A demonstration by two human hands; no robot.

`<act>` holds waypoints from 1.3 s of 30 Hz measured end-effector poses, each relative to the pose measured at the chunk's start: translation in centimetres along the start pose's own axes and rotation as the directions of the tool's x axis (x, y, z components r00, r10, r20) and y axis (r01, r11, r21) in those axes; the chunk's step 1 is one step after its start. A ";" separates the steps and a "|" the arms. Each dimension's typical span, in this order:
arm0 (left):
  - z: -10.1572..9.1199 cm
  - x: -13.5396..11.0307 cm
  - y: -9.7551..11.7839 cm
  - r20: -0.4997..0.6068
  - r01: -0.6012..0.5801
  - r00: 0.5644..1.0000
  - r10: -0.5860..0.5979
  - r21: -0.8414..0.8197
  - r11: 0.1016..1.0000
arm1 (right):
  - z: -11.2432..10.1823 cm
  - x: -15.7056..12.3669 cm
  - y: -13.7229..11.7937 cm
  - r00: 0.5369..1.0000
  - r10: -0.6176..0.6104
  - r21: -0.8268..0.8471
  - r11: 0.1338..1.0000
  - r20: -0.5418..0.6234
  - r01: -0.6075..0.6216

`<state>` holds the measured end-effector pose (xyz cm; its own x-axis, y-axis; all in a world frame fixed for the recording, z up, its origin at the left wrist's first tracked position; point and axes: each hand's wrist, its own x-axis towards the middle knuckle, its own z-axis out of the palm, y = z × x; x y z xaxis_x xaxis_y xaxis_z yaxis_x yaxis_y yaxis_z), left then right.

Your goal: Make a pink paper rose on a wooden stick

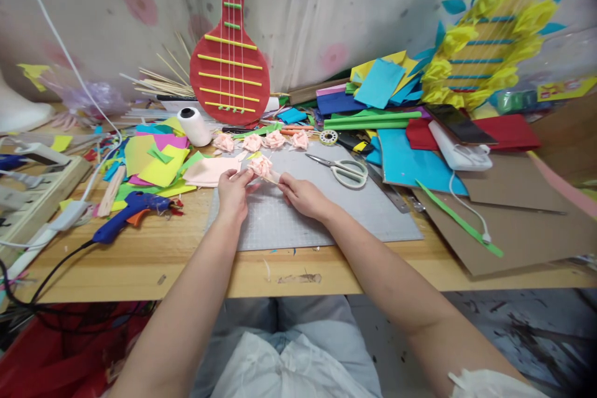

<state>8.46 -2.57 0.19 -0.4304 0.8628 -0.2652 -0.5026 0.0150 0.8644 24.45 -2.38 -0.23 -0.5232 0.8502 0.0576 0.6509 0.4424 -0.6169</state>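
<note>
A pink paper flower (260,166) is held over the grey cutting mat (317,224). My left hand (234,191) is closed on its left side, thumb and fingers at the petals. My right hand (301,194) pinches a thin, pale stem-like piece at the flower's lower right; the fingertips partly hide it. Behind the hands, several similar pink flowers (252,142) stand in a row along the mat's back edge. Pink paper (209,171) lies just left of my left hand. Scissors (342,171) with pale handles rest on the mat to the right of my right hand.
A blue glue gun (133,214) lies at left, near colored paper scraps (158,158) and a power strip (41,193). A thread spool (193,127) and a red paper instrument (231,78) stand behind. Brown cardboard (508,230), blue sheets (415,161) and a phone (459,123) fill the right.
</note>
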 end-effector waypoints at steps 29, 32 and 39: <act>-0.1 -0.1 -0.1 0.138 -0.031 0.990 0.036 -0.035 0.999 | 1.1 0.2 -0.8 0.997 0.038 0.106 0.994 -0.062 -0.031; -0.3 0.1 -0.2 0.104 -0.045 0.993 0.047 -0.015 0.999 | 1.2 0.3 -0.7 0.998 0.035 0.102 0.994 -0.057 -0.029; -0.5 0.4 0.1 0.047 -0.036 0.998 0.031 0.094 0.995 | 1.3 0.4 -0.6 0.999 0.024 0.082 0.996 -0.049 -0.019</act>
<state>7.89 -2.48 -0.02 -0.4101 0.8857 -0.2174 -0.4143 0.0314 0.9096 23.18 -2.68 -0.86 -0.4800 0.8734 0.0817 0.6136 0.4009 -0.6803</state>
